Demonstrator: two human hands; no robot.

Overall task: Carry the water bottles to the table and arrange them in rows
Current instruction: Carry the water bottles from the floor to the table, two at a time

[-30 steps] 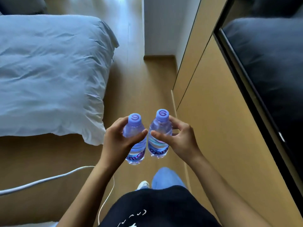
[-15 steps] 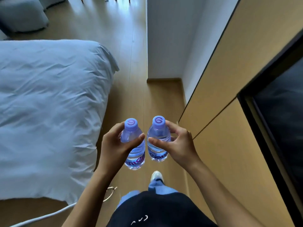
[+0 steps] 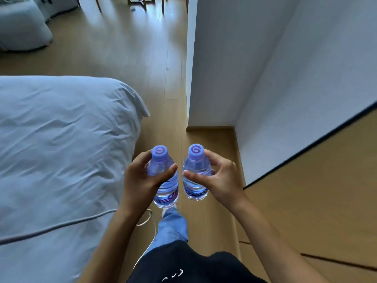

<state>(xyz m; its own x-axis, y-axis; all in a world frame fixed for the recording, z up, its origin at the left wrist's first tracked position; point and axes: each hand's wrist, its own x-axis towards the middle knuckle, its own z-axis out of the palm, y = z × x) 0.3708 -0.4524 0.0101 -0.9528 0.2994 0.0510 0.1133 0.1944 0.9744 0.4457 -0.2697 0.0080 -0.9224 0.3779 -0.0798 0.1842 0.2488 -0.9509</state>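
I carry two small clear water bottles with purple caps, upright in front of my body. My left hand [image 3: 140, 180] grips the left bottle [image 3: 163, 176] round its upper body, thumb across the front. My right hand [image 3: 221, 179] grips the right bottle [image 3: 195, 176] the same way. The bottles hang side by side, a small gap between them, above the wooden floor. No table top is in view; only wooden furniture legs [image 3: 142, 4] show at the far top.
A bed with a white duvet [image 3: 61, 150] fills the left side. A white wall corner [image 3: 214, 78] and a wooden cabinet [image 3: 316, 190] stand on the right. A narrow wooden floor passage [image 3: 163, 78] runs ahead between them. A white cable [image 3: 61, 225] trails at lower left.
I have walked forward along the passage: the bed end and the wall corner have come nearer and the dark panel on the right has left the view. Both hands still hold the bottles.
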